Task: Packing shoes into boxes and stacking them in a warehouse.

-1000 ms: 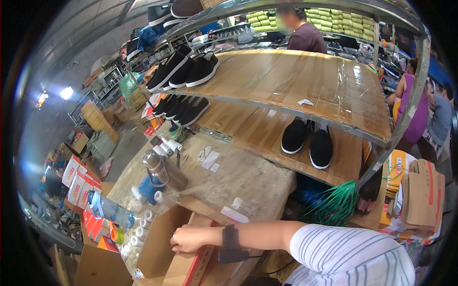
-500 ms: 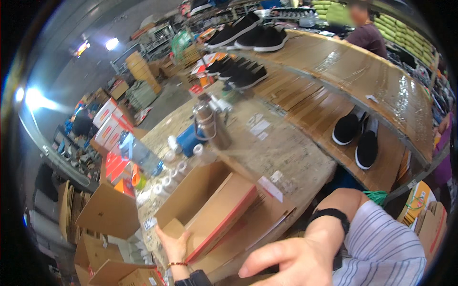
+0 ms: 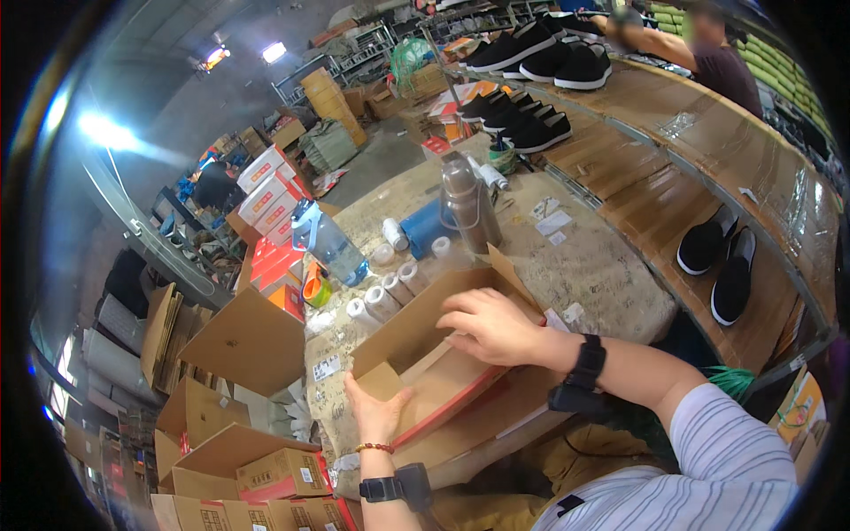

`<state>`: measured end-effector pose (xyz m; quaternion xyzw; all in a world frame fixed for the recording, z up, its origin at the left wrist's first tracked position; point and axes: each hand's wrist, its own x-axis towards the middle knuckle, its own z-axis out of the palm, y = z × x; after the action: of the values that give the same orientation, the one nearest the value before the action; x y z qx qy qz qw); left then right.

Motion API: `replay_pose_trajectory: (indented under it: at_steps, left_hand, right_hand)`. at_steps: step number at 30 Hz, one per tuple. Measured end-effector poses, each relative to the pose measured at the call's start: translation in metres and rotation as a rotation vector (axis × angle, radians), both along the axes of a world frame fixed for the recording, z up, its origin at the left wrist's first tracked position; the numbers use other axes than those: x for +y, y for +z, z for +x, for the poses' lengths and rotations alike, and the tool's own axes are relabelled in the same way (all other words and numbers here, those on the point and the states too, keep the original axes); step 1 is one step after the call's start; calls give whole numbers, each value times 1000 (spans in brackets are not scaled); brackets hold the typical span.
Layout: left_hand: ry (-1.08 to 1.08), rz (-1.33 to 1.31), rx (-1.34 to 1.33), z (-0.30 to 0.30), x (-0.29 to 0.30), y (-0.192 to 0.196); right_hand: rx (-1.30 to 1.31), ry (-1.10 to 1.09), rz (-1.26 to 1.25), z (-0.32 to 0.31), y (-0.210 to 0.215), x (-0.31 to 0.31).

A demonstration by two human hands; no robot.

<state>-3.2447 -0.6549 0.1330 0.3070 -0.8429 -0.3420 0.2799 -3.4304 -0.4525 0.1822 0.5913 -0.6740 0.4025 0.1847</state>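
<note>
An open cardboard box [image 3: 452, 385] with a red lower edge lies at the centre and lower centre of the frame, on a worn table [image 3: 611, 288]. The left hand [image 3: 379, 411] touches its left end, thumb and fingers spread wide. The right hand [image 3: 489, 326] is over the open top, fingers loosely apart and slightly bent; whether the fingertips touch the box is hard to tell. White rolls [image 3: 382, 303] and a metal flask [image 3: 469, 208] stand beyond; black shoes [image 3: 733, 276] sit on a shelf [image 3: 611, 181] at right.
</note>
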Motion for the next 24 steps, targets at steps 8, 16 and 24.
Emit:
replay_pose_trajectory:
  at_steps: [8,16,24]
  left_hand:
    - [-27,49,57,2,4,7]
    - [-155,-66,291,9,-29,-40]
    - [79,-436,-87,5,33,29]
  right_hand:
    - [-152,-111,-597,-58,15,16]
    - [-381,-219,311,-53,-16,20]
    - [-228,-71,467,-51,-3,34]
